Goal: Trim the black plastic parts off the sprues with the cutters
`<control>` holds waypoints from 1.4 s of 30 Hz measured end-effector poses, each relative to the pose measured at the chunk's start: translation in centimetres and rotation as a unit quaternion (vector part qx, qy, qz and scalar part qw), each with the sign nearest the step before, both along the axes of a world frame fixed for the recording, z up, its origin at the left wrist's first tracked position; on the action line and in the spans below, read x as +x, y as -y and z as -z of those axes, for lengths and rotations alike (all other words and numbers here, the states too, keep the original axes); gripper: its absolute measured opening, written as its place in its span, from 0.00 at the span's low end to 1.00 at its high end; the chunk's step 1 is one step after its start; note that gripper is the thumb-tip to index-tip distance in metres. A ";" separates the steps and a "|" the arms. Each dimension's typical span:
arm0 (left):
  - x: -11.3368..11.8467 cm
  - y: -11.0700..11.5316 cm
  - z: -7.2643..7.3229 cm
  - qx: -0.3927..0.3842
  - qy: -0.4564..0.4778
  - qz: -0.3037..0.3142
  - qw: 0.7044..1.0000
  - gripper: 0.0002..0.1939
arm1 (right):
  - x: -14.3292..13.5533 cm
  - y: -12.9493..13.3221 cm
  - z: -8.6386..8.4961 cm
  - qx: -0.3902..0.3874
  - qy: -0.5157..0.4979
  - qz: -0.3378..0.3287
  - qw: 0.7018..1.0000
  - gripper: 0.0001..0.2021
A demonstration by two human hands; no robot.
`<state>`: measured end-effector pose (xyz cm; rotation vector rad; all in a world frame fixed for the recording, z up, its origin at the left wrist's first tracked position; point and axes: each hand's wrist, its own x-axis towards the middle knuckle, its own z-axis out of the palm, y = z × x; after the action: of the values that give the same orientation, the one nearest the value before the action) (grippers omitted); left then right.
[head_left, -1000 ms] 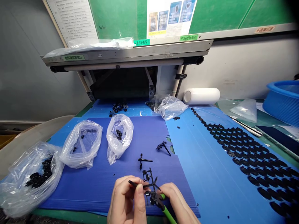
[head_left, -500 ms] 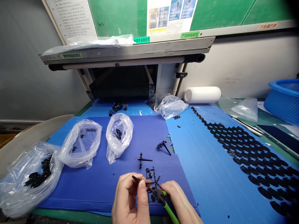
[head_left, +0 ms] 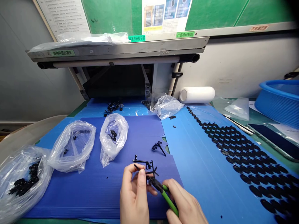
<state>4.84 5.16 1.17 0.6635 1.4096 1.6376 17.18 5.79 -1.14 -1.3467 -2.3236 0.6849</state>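
Observation:
My left hand (head_left: pixel 134 194) pinches a black plastic sprue (head_left: pixel 153 169) with thin branches and small parts on it. Green-handled cutting pliers (head_left: pixel 170 202) are gripped in my right hand (head_left: pixel 183 199). Their dark jaws meet the lower part of the sprue, beside my left fingers; whether they are closed through it I cannot tell. Just behind, another black sprue (head_left: pixel 140 161) lies on the dark blue sheet, partly overlapped by the held one. A further sprue (head_left: pixel 159 148) rests to the right of it, near the sheet's edge.
Three clear bags with black parts stand on the left: a large bag (head_left: pixel 25 177), a middle bag (head_left: pixel 72 146) and a small bag (head_left: pixel 114 138). Rows of black discs (head_left: pixel 243 152) cover the right side. Farther off are a white roll (head_left: pixel 197 95), a blue basket (head_left: pixel 277 101) and a pile of sprues (head_left: pixel 114 107).
The view has shifted slightly to the right. The held sprue has turned and sits higher in the picture, over the lying sprue, and the pliers' jaws have moved lower along it.

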 end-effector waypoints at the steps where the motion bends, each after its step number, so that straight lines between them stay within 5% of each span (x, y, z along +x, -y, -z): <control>1: 0.1 -0.4 0.1 -0.005 0.022 0.028 0.999 0.08 | 0.0 -0.2 0.0 -0.009 0.008 -0.002 1.000 0.14; 6: 0.7 -1.6 0.6 -0.022 0.071 0.060 0.995 0.07 | 0.8 -1.0 -0.6 -0.017 0.053 0.002 0.998 0.13; 13: 0.2 -1.1 0.5 -0.036 0.089 0.066 0.993 0.07 | 6.7 -2.5 -0.7 -0.018 0.131 0.070 0.989 0.13; 18: 0.3 -0.6 0.7 -0.031 0.070 0.092 0.993 0.09 | 5.4 -2.6 -2.2 -0.157 -0.106 0.120 0.975 0.05; 24: 1.0 0.1 1.0 -0.018 0.028 0.103 0.994 0.07 | -0.5 -1.7 -2.7 -0.285 -0.381 0.114 0.872 0.07; 30: 0.5 1.4 1.1 -0.002 0.127 0.105 0.986 0.16 | 0.2 -2.2 -1.5 -0.316 -0.456 0.161 0.816 0.09; 34: 0.4 2.4 0.3 -0.005 0.069 0.088 0.994 0.17 | 1.4 -2.2 -1.1 -0.334 -0.470 0.201 0.792 0.13; 42: 0.2 3.1 -0.5 -0.064 0.045 0.090 0.993 0.17 | 1.1 -1.6 -1.1 -0.358 -0.456 0.203 0.789 0.14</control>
<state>5.07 2.10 1.71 0.6156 1.3369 1.4057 18.27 7.40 -0.05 -1.2621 -0.9683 1.6884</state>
